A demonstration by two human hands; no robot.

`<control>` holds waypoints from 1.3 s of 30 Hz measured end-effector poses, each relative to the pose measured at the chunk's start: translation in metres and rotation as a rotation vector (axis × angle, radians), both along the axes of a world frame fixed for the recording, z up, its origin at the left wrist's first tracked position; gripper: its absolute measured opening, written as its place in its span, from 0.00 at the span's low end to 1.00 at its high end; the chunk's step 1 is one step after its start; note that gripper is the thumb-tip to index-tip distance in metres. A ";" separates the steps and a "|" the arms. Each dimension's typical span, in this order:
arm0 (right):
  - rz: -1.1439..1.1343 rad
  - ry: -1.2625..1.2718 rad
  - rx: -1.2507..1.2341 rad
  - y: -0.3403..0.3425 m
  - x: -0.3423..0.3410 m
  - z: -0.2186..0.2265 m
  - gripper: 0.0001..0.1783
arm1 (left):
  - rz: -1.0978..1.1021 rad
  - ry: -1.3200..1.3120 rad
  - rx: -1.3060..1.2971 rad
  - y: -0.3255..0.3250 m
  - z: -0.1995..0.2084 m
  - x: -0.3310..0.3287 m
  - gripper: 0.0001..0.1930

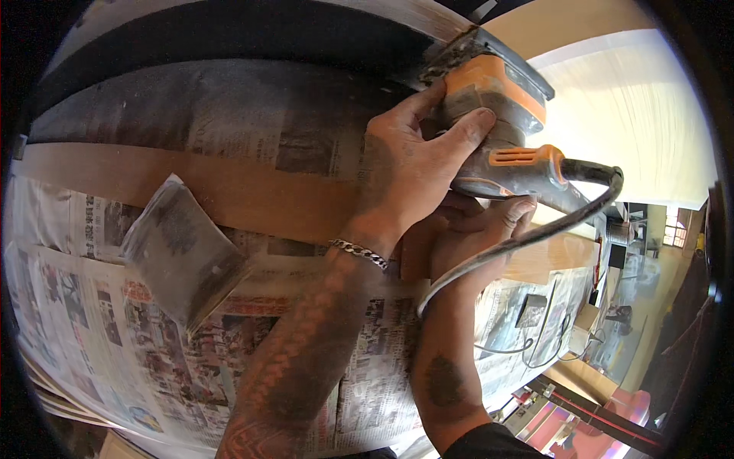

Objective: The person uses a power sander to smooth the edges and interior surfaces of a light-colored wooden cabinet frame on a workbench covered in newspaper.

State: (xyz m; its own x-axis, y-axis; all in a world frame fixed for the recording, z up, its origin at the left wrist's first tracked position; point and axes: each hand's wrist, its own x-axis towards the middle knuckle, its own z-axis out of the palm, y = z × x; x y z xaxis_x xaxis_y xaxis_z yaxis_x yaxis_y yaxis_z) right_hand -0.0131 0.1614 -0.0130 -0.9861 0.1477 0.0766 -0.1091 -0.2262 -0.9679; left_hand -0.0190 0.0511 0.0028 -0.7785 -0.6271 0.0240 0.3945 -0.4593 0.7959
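Head view shows my left hand (pixel 409 164) clamped over the top of the orange-and-grey electric sander (pixel 497 107), fingers (pixel 466 130) wrapped down its front, while my right hand (pixel 478 237) grips under its rear handle, close by the black power cord (pixel 535 233) that loops back toward me. The sander sits at the far right, its pad pressed against the dark edge of the panel (pixel 229 34) at the far side of the newspaper-covered table (pixel 99 329). I judge sanding along that edge is under way; moving on calls for steady, even pressure and keeping the cord clear. No containers show; only a folded grey sheet of sandpaper (pixel 183 256) lies on the newspaper to my left, beside a bare wooden strip (pixel 153 180).
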 end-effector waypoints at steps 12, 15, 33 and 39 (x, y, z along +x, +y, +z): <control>0.019 0.076 0.051 0.003 -0.014 0.010 0.20 | -0.108 -0.356 -0.260 0.010 0.000 -0.005 0.33; 0.101 0.016 -0.112 0.009 -0.021 0.008 0.19 | -0.068 -0.313 -0.208 0.012 -0.002 -0.007 0.32; 0.126 0.204 0.254 0.022 -0.022 -0.003 0.25 | -0.104 -0.272 -0.278 0.011 -0.007 -0.012 0.29; -0.083 -0.053 -0.252 0.007 -0.019 0.024 0.36 | -0.326 -0.004 -0.253 0.026 -0.006 -0.007 0.35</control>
